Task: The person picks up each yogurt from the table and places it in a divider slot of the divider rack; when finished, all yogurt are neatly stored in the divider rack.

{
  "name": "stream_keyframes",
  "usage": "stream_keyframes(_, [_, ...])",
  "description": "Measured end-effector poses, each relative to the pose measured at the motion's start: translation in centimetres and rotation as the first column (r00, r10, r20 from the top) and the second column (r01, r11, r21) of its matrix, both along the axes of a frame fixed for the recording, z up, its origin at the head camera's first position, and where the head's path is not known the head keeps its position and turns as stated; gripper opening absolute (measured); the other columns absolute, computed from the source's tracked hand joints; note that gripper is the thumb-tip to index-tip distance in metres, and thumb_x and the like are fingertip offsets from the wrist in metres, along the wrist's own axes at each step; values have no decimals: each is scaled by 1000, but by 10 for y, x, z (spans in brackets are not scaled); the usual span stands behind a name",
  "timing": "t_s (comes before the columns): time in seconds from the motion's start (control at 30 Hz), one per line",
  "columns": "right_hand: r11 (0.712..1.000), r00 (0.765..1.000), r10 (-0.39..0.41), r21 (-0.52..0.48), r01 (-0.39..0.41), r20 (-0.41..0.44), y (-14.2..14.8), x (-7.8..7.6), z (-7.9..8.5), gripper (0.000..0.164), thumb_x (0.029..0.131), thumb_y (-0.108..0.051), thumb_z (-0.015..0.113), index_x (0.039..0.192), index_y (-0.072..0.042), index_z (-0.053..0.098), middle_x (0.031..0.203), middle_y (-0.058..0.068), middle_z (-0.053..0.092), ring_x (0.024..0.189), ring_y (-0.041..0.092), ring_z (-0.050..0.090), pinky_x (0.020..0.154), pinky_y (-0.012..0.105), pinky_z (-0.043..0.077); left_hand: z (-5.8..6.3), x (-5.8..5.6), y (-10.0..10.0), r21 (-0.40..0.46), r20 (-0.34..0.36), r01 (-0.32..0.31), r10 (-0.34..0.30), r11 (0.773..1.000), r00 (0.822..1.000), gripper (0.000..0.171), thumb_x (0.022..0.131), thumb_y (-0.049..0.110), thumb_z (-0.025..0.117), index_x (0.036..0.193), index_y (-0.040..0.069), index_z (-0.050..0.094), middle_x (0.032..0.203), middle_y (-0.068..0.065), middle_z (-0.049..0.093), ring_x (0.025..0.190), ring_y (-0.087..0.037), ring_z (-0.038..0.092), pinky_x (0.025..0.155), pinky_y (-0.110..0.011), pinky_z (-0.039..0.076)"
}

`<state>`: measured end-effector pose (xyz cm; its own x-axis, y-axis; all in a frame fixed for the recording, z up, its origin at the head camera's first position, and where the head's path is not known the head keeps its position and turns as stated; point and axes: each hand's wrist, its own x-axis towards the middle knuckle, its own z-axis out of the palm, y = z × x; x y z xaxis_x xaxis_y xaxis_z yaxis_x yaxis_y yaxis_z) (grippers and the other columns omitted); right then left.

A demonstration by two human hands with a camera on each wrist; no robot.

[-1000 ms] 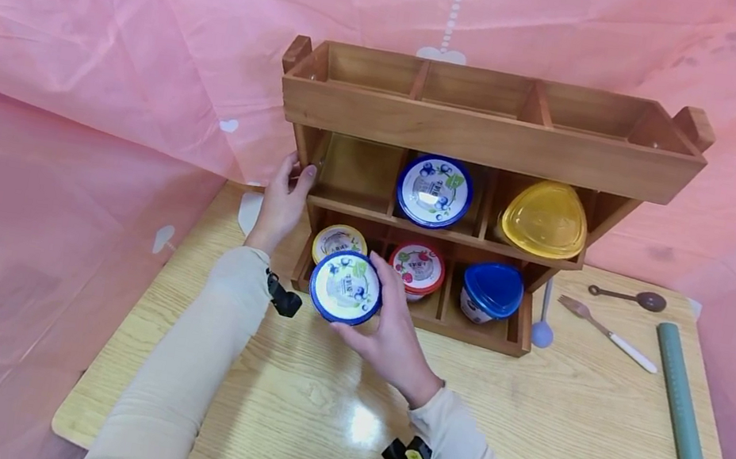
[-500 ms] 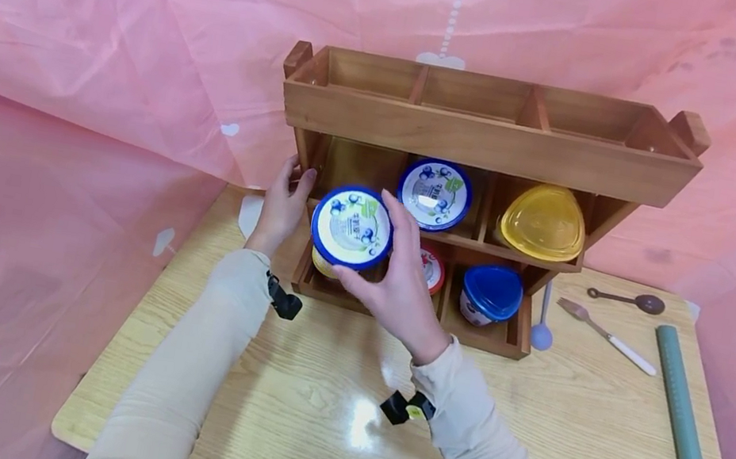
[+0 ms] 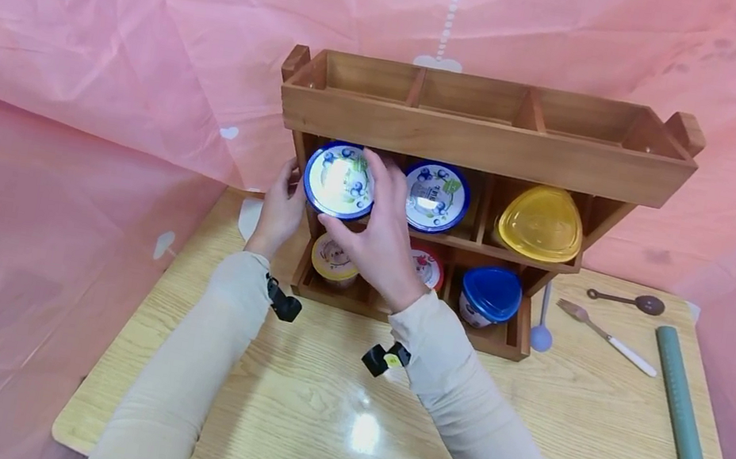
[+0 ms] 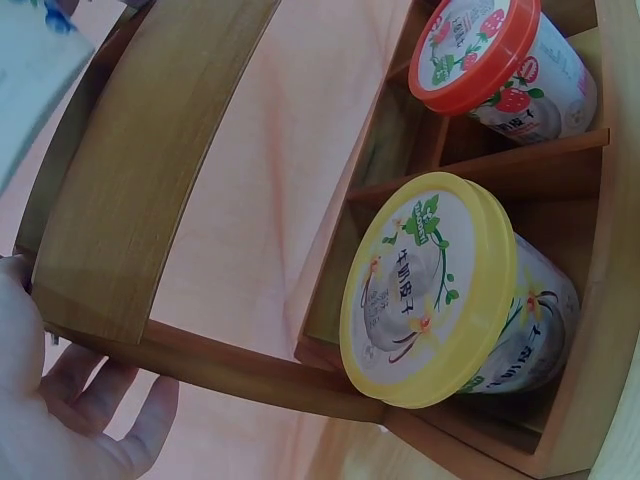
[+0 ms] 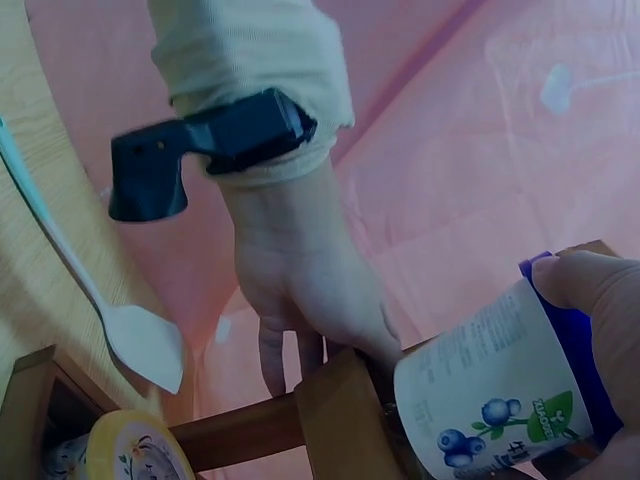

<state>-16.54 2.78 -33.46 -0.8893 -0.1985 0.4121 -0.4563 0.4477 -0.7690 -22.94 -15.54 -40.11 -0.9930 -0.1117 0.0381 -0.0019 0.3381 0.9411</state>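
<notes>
My right hand (image 3: 382,241) grips a round tub (image 3: 335,183) with a blue-rimmed lid and blueberry print, at the left compartment of the wooden rack's (image 3: 482,145) middle tier. In the right wrist view the tub (image 5: 485,385) lies tilted, with the thumb on its blue lid. My left hand (image 3: 278,214) holds the rack's left side post, fingers curled behind the wood in the left wrist view. Right of the held tub stands a second blueberry tub (image 3: 436,199). A yellow-lidded tub (image 4: 430,290) sits in the bottom tier's left compartment, below my right hand.
The rack also holds a yellow triangular-lidded container (image 3: 542,223), a red-lidded tub (image 4: 475,50) and a blue-lidded cup (image 3: 492,293). On the table's right lie a pale ladle-like spoon (image 3: 541,336), a fork (image 3: 604,335), a brown spoon (image 3: 648,304) and a green roll (image 3: 682,412).
My right hand has raised the blueberry tub from in front of the bottom tier up to the middle tier's left compartment. The left hand has kept its place on the rack.
</notes>
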Motion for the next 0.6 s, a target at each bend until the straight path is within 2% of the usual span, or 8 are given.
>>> stream_keyframes(0.27, [997,998,-54,55,54,-16,-17,-20,1,86,85,-31,78,152,-12,26,156,13,19,141,24,28,120,33,30,-1,-2,-1,-3,-18,2,-2,1000,1000,50,105,35,44,152,21,34,145,-13,47,133,-27,46,112,-40,42])
stream_keyframes(0.43, [994,997,-76,83,74,27,-25,-27,-3,91,87,-28,76,156,-15,17,157,14,13,143,26,26,119,36,31,-3,-3,-1,-2,-31,6,-6,1000,999,49,105,34,44,152,21,35,144,-14,48,132,-27,47,111,-39,43])
stream_keyframes(0.6, [990,993,-101,109,94,55,-28,-33,-12,90,88,-28,75,156,-17,16,158,15,12,144,28,27,119,39,31,-1,-2,-1,-4,-34,6,-6,1000,999,50,105,34,44,152,20,34,144,-15,47,133,-29,47,111,-40,43])
